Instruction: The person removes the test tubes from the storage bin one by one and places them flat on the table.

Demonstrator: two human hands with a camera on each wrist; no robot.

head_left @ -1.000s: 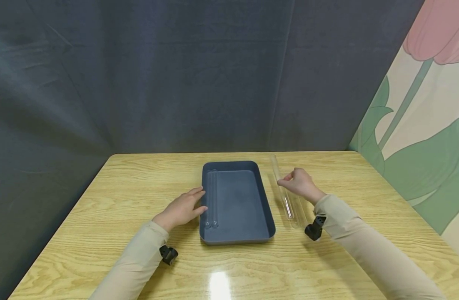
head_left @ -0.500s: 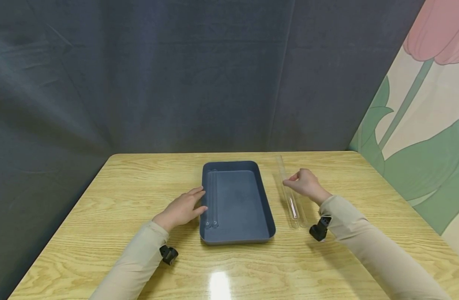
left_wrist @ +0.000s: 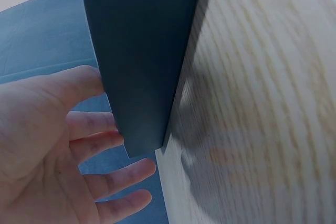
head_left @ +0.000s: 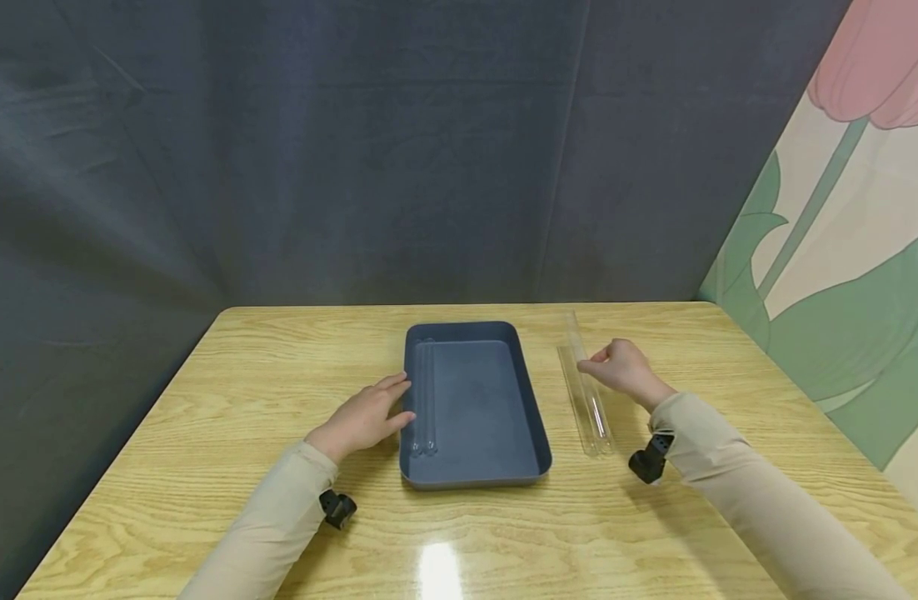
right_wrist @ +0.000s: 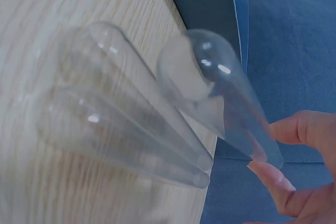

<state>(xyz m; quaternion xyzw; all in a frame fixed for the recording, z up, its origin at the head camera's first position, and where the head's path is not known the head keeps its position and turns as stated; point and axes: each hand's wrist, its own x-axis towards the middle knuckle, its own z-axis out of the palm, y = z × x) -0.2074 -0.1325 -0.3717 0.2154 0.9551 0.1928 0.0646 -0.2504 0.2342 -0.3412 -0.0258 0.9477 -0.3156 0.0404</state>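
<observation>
My right hand (head_left: pixel 620 371) pinches a clear round-bottomed test tube (right_wrist: pixel 220 93) between thumb and fingertip, its rounded end toward me. The tube hangs over two more clear test tubes (right_wrist: pixel 121 135) lying side by side on the wooden table, right of the tray. Along the left wall inside the dark blue-grey tray (head_left: pixel 477 400) lie two similar clear tubes (head_left: pixel 431 392). On the tray's left rim rests my left hand (head_left: pixel 365 417), its fingers spread and loosely extended. The left wrist view shows thumb and fingertips at the rim.
The light wooden table (head_left: pixel 279 350) ends at a dark curtain (head_left: pixel 399 167) at the back. A wall painted with a tulip (head_left: pixel 871 75) stands on the right. Black cameras are strapped to both wrists.
My right hand has moved to the right with the pinched test tube, away from the tray and over the tubes on the table. The left hand stays put.
</observation>
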